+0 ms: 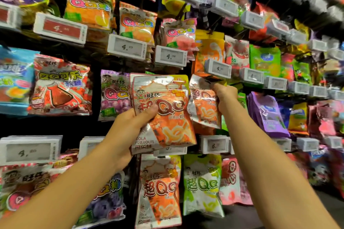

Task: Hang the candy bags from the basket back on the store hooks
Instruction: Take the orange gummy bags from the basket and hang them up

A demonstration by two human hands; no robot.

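My left hand (pixel 128 128) grips a small stack of orange-and-silver cola candy bags (pixel 163 109), held upright in front of the display. My right hand (pixel 224 96) pinches the top of one more orange cola candy bag (pixel 202 104), raised just under a white price tag (pixel 217 69) at the end of a hook. The hook itself is hidden behind that tag and the bag's top. No basket is in view.
Rows of hanging candy bags fill the wall, each hook fronted by a white price tag. Matching orange cola bags (pixel 160 191) hang lower down, a green bag (pixel 202 184) beside them. A purple grape bag (pixel 114 95) hangs left of my stack.
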